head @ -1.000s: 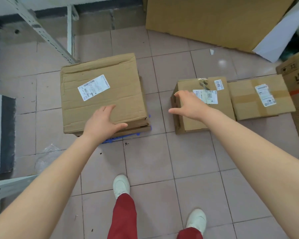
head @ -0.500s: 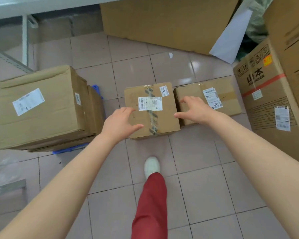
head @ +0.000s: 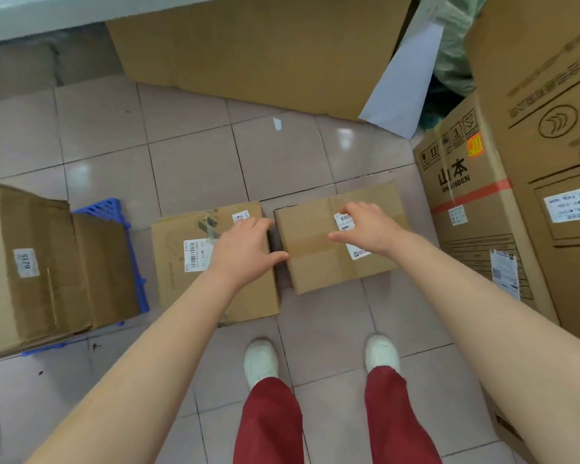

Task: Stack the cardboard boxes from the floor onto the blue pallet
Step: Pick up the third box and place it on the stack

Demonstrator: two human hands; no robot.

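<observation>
A: What's biggest here?
B: The tall printed cartons (head: 503, 209) on the right, then the flattened cardboard sheet (head: 265, 51) leaning at the back. On the left, stacked boxes (head: 41, 262) already sit on the blue pallet (head: 106, 209), whose corner pokes out behind them.

A: And the task's boxes on the floor?
B: Two small ones lie side by side on the tiles, just ahead of the white shoes (head: 260, 361). The taped left box (head: 188, 259) nearly touches the right box (head: 315, 249).

A: The hands?
B: The left hand (head: 245, 251) is spread loosely over the gap between them, thumb at the right box's edge. The right hand (head: 365, 227) hovers over that box's label, fingers loosely spread. Neither grips anything.
</observation>
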